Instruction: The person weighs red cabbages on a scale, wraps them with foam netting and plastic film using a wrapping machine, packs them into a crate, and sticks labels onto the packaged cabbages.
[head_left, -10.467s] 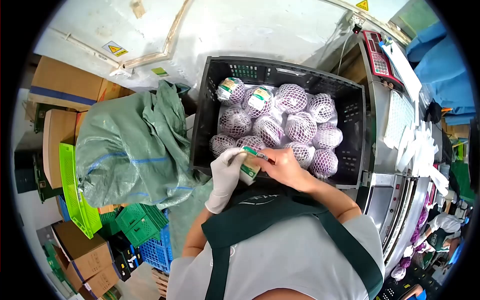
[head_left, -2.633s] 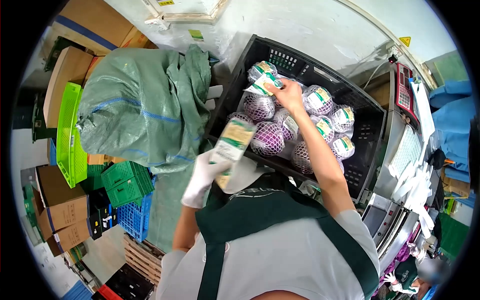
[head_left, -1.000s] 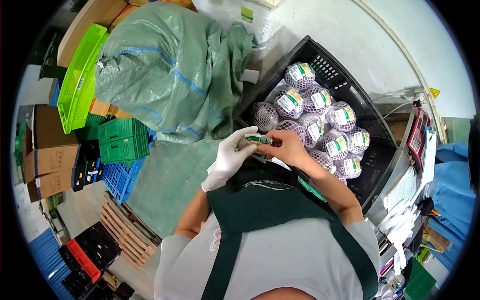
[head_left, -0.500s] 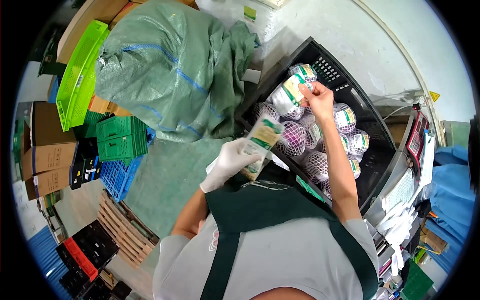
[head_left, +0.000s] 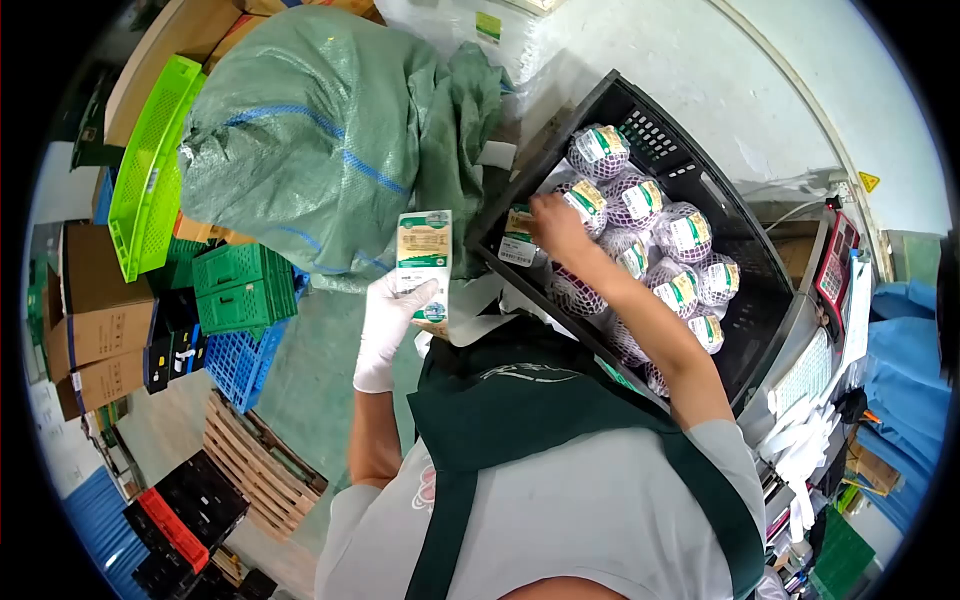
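My left hand (head_left: 390, 325), in a white glove, grips a strip of printed labels (head_left: 424, 255) in green, tan and white, held upright left of a black plastic crate (head_left: 742, 215). My bare right hand (head_left: 560, 228) is over the crate's left side, its fingers closed at the edge of a single label (head_left: 518, 240). Inside the crate sit several round purple produce items in white netting (head_left: 634, 200), most bearing similar labels. One netted item (head_left: 577, 290) below my right hand is partly hidden by my forearm.
A large green woven sack (head_left: 300, 150) stands left of the crate. Beyond it are a lime crate (head_left: 150, 180), green crates (head_left: 240, 282) and cardboard boxes (head_left: 105, 320). A wooden pallet (head_left: 258, 460) lies lower left. A red-fronted device (head_left: 836, 262) stands at the crate's right.
My right hand has moved left and down from a netted item at the back, which now shows a label. My left hand has moved left, turning the label strip upright.
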